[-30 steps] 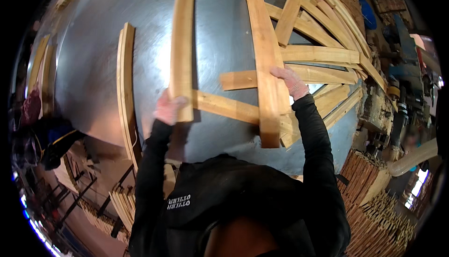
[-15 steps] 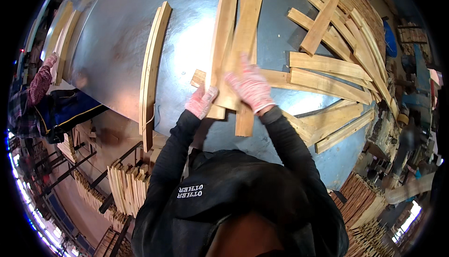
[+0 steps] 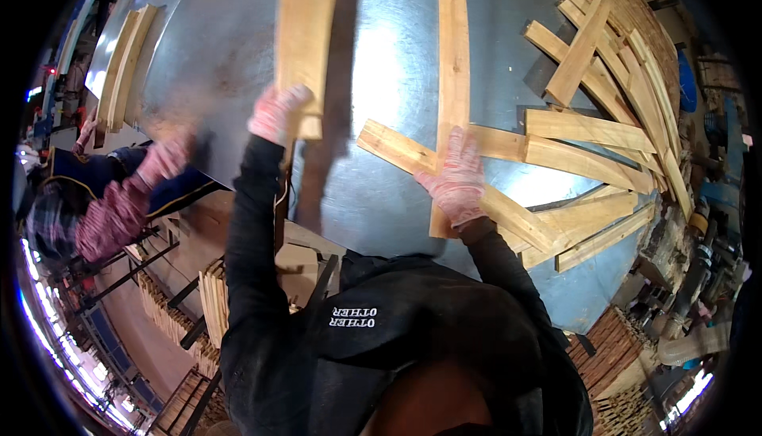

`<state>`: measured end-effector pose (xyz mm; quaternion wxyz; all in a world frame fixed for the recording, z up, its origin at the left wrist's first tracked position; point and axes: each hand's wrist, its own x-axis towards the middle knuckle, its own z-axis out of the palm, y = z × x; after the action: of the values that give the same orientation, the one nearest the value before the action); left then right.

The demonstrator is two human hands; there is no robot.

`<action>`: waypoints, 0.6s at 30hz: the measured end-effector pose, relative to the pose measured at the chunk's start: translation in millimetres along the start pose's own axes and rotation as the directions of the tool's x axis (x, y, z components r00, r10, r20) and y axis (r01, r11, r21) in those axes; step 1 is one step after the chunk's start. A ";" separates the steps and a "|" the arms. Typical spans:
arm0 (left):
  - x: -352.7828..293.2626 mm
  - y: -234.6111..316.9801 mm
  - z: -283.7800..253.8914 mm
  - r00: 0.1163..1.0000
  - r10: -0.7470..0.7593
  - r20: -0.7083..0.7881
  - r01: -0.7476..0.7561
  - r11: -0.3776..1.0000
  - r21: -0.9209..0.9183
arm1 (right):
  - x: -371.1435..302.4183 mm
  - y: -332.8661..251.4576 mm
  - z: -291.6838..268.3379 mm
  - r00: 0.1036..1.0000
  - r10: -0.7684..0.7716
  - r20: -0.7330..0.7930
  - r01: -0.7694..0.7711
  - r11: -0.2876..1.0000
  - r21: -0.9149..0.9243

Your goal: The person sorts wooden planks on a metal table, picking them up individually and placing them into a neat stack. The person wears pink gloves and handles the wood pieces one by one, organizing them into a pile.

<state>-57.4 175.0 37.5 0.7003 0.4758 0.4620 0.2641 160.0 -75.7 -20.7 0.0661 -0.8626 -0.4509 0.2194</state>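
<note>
My left hand [image 3: 279, 110], in a pink-and-white knit glove, is closed round the near end of long wooden boards [image 3: 305, 31]. They look stacked, with a lower end showing beneath the upper one, and are slightly blurred. My right hand [image 3: 456, 178], gloved alike, lies on a single wooden board [image 3: 453, 63] with its fingers stretched along the wood and thumb out to the left. That board points away from me across the metal tabletop [image 3: 381, 190]. Beside the right thumb, a slanting wooden strip [image 3: 395, 145] meets the board.
Many loose boards [image 3: 587, 126] lie crisscrossed on the table's right side. At the far left two boards [image 3: 127, 67] lie side by side near a co-worker, whose blurred gloved hand [image 3: 167, 154] reaches over the table edge. Stacked wood [image 3: 213, 301] stands below at left, more [image 3: 607, 353] at lower right.
My left hand has moved left, carrying boards from the middle of the table. My right hand has come down onto the remaining board. The co-worker's arm has swung nearer.
</note>
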 end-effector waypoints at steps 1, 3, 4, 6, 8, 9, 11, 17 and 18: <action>24.9 4.0 -43.6 0.994 0.078 -0.079 -0.058 0.973 0.223 | 2.4 3.4 0.9 1.000 -0.012 0.017 0.011 0.997 0.075; 80.1 5.7 -123.2 0.908 0.327 -0.264 -0.003 0.633 0.774 | -2.7 12.5 0.2 0.996 -0.036 -0.078 0.046 0.990 0.131; 96.6 13.9 -149.0 0.857 0.384 -0.344 0.176 0.410 0.895 | -4.7 26.2 0.1 0.989 -0.079 -0.129 0.095 0.988 0.124; 118.1 17.7 -194.2 0.839 0.373 -0.396 0.262 0.362 0.895 | -9.3 60.1 2.2 0.961 -0.172 -0.217 0.199 0.974 0.105; 114.0 41.7 -140.6 0.856 0.130 -0.500 0.448 0.294 0.844 | -25.0 72.1 -30.4 0.993 -0.117 0.007 0.116 0.993 0.013; 127.4 15.3 -180.1 0.877 0.115 -0.467 0.434 0.232 0.871 | -36.0 76.2 -35.2 0.992 -0.101 0.071 0.102 0.995 -0.013; 133.6 -9.0 -190.0 0.860 0.154 -0.486 0.478 0.085 0.874 | -50.4 77.5 -41.6 0.982 -0.070 0.178 0.082 0.995 -0.062; 99.2 28.6 -114.4 0.696 0.669 -0.261 0.175 0.195 0.965 | -36.9 77.6 -62.0 0.925 0.118 0.361 -0.122 0.992 -0.013; 94.4 16.4 -110.3 0.595 0.776 -0.207 -0.139 0.353 0.925 | -38.6 78.4 -63.2 0.941 0.095 0.326 -0.126 0.989 0.076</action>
<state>-114.4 304.7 1.9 0.0649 0.7476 0.5622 0.3474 227.3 -147.3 23.7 0.0206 -0.8352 -0.3955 0.3816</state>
